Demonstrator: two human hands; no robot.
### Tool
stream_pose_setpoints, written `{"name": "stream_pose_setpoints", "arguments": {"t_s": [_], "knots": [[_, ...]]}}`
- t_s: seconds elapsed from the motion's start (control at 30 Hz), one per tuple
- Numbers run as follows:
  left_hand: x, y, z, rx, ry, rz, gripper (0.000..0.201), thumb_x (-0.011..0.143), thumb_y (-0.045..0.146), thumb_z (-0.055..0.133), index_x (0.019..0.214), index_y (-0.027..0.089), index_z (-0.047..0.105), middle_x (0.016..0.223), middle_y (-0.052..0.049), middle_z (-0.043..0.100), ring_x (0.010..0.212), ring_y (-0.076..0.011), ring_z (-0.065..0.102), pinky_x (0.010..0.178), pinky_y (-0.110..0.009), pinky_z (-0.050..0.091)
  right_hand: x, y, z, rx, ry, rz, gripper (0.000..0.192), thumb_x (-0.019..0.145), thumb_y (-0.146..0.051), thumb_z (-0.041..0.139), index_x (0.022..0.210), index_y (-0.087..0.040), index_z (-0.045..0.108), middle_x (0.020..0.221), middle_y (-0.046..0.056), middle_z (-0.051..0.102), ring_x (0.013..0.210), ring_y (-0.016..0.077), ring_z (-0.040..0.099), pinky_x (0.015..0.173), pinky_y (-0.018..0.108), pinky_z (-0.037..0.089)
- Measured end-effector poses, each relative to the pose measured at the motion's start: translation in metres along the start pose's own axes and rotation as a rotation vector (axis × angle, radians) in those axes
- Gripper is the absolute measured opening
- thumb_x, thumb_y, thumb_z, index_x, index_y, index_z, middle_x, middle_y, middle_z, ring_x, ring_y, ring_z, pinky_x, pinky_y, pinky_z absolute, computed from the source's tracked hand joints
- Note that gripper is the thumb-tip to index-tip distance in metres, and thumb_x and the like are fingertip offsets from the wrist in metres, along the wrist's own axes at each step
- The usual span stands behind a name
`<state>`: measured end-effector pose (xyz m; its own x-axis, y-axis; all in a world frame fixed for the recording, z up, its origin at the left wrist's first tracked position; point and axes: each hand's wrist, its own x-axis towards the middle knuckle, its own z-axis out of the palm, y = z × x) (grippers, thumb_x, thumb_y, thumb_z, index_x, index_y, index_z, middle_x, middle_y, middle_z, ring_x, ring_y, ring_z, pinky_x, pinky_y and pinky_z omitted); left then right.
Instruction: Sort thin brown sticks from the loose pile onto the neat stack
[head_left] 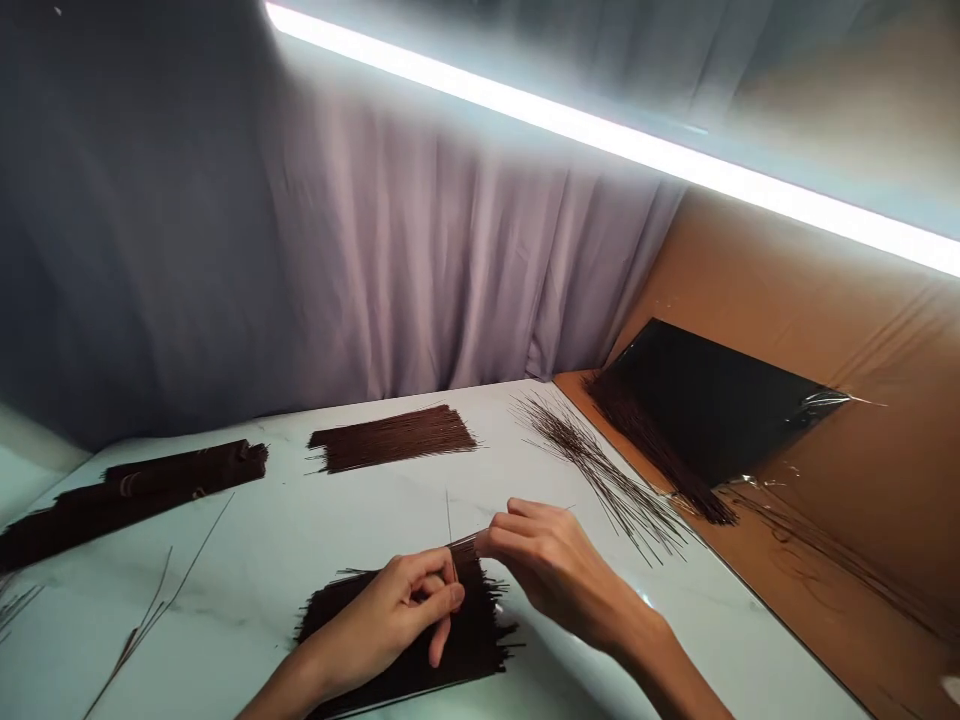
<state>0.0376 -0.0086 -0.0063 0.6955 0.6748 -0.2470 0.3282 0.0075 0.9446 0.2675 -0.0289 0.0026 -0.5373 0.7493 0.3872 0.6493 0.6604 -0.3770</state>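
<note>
A flat mat-like bundle of thin dark brown sticks (480,640) lies on the table under my hands. My left hand (401,610) is over it, thumb and fingers pinched around one thin brown stick (448,515) that points up and away. To its right, my right hand (547,560) has its fingers closed at the bundle's far edge. Its fingertips meet a few thin sticks (466,542) there; how many it grips is hidden.
On the white marbled table (247,590) lie another neat bundle (394,438), a long dark bundle (150,490) at left, loose sticks (150,620) and a fanned heap (600,465). A black sheet (712,400) with more sticks is on the brown surface at right. A grey curtain (420,260) hangs behind.
</note>
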Motion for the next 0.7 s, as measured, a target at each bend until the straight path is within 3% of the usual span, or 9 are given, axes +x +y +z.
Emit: {"name": "stream_pose_setpoints", "arguments": {"t_s": [0.07, 0.17, 0.3, 0.43, 0.6, 0.7], "knots": [[0.005, -0.004, -0.003, 0.028, 0.125, 0.051, 0.040, 0.101, 0.058, 0.048, 0.083, 0.022, 0.051, 0.060, 0.004, 0.059, 0.066, -0.0164, 0.050, 0.070, -0.027, 0.036, -0.004, -0.010, 0.005, 0.039, 0.041, 0.019, 0.027, 0.104, -0.016, 0.042, 0.092, -0.021, 0.065, 0.077, 0.002, 0.067, 0.067, 0.0159, 0.054, 0.064, 0.028, 0.036], [0.009, -0.008, -0.010, 0.011, 0.308, 0.112, 0.042, 0.101, 0.061, 0.045, 0.085, 0.023, 0.050, 0.060, 0.005, 0.055, 0.068, -0.0170, 0.049, 0.074, -0.027, 0.037, -0.007, -0.014, 0.021, 0.266, 0.024, 0.150, 0.020, 0.103, -0.024, 0.049, 0.091, -0.023, 0.064, 0.081, 0.001, 0.070, 0.068, 0.0144, 0.061, 0.068, 0.025, 0.043], [0.007, -0.007, -0.015, -0.112, 0.193, 0.095, 0.046, 0.098, 0.067, 0.047, 0.088, 0.022, 0.052, 0.055, 0.006, 0.051, 0.055, -0.0139, 0.037, 0.062, -0.026, 0.032, -0.004, 0.001, 0.037, 0.472, -0.062, 0.318, 0.028, 0.101, -0.039, 0.056, 0.083, -0.023, 0.068, 0.078, -0.001, 0.073, 0.074, 0.0171, 0.066, 0.070, 0.025, 0.047], [-0.004, 0.005, -0.010, -0.169, 0.115, 0.078, 0.043, 0.100, 0.062, 0.048, 0.089, 0.021, 0.054, 0.056, 0.005, 0.053, 0.051, -0.0120, 0.029, 0.053, -0.026, 0.022, 0.003, 0.012, 0.030, 0.575, -0.131, 0.311, 0.033, 0.103, -0.042, 0.053, 0.086, -0.020, 0.072, 0.080, 0.000, 0.074, 0.075, 0.0162, 0.067, 0.070, 0.025, 0.047], [-0.011, 0.017, -0.004, -0.021, -0.014, 0.046, 0.037, 0.104, 0.053, 0.046, 0.089, 0.021, 0.055, 0.057, 0.005, 0.058, 0.062, -0.0146, 0.047, 0.070, -0.027, 0.036, 0.009, 0.006, 0.006, 0.401, 0.051, 0.172, 0.027, 0.105, -0.033, 0.052, 0.091, -0.021, 0.071, 0.091, 0.003, 0.071, 0.084, 0.0171, 0.062, 0.077, 0.027, 0.045], [-0.009, 0.015, -0.004, 0.124, 0.134, 0.075, 0.036, 0.105, 0.052, 0.041, 0.087, 0.023, 0.052, 0.062, 0.004, 0.060, 0.071, -0.0172, 0.053, 0.077, -0.029, 0.039, 0.006, -0.007, 0.005, 0.257, 0.158, 0.070, 0.026, 0.106, -0.024, 0.046, 0.095, -0.021, 0.070, 0.089, 0.004, 0.069, 0.083, 0.0172, 0.058, 0.074, 0.029, 0.042]]}}
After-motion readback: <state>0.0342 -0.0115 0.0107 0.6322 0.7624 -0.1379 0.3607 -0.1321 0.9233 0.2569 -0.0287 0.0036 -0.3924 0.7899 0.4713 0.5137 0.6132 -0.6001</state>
